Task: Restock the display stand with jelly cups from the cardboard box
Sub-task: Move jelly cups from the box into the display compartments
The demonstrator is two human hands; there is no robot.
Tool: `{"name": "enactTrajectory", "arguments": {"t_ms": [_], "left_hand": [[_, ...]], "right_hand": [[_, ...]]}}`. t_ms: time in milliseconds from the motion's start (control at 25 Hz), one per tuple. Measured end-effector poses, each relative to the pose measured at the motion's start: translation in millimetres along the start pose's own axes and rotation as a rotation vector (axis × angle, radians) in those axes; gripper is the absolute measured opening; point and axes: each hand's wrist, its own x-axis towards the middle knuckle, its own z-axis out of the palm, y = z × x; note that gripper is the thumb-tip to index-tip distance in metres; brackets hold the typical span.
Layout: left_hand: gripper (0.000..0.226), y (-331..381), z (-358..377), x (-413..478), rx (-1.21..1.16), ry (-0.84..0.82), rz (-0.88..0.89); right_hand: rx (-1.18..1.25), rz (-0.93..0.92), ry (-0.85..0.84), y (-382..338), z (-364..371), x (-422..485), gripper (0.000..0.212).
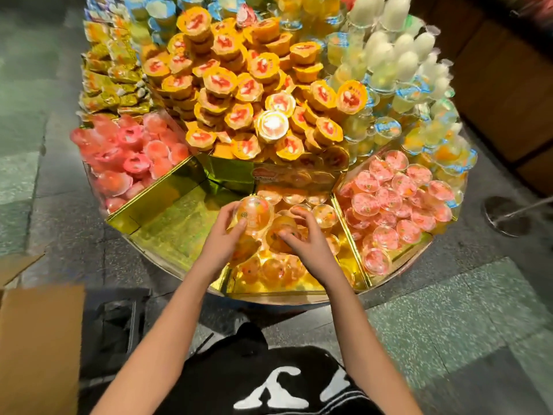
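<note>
My left grip point(223, 239) is clenched around one clear round plastic jelly cup with orange filling point(253, 215), lid up, just above the part-filled front compartment of the round gold-lined display stand point(179, 223); right grip point(305, 242) curls its fingers over a second orange cup point(281, 233) lying tilted on that pile; the brown cardboard box point(39, 339) stands at my lower left. I judge the cups light, thin-walled, glossy and probably slick, with film lids that could dent. I would hold across the stiffer rim from the sides, squeezing lightly, off the film.
</note>
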Motion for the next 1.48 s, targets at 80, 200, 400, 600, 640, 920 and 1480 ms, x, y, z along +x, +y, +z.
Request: {"name": "enactTrajectory", "arguments": {"t_ms": [80, 200, 400, 600, 640, 920, 1480], "left_hand": [[0.031, -1.0, 0.4, 20.9, -0.032, -0.044, -0.018], [0.031, 2.7, -0.1, 53.5, -0.035, -0.096, -0.033], [0.031, -8.1, -10.7, 83.1, -0.056, -0.129, -0.064], [0.029, -15.1, -25.5, 98.0, -0.084, -0.128, -0.110], [0.029, -17.3, -27.7, 100.6, -0.092, -0.122, -0.121], [0.028, -37.4, -43.2, 110.2, -0.082, 0.019, -0.213], [0.030, -55.1, -44.7, 122.9, -0.138, 0.190, -0.283]], "right_hand": [[0.037, -0.013, 0.034, 7.6, 1.9, 14.2, 0.041], [0.020, -0.027, 0.178, 12.3, 9.8, 36.9, 0.026], [-0.067, 0.057, 0.145, 12.3, 26.4, 60.9, 0.069], [-0.127, 0.153, 0.023, 11.4, 34.5, 79.2, 0.093], [-0.156, 0.161, 0.017, 11.5, 35.0, 85.0, 0.092], [-0.452, 0.148, -0.022, 32.0, 47.9, 107.8, 0.090], [-1.007, 0.070, -0.076, 99.8, 45.2, 159.7, 0.057]]}}
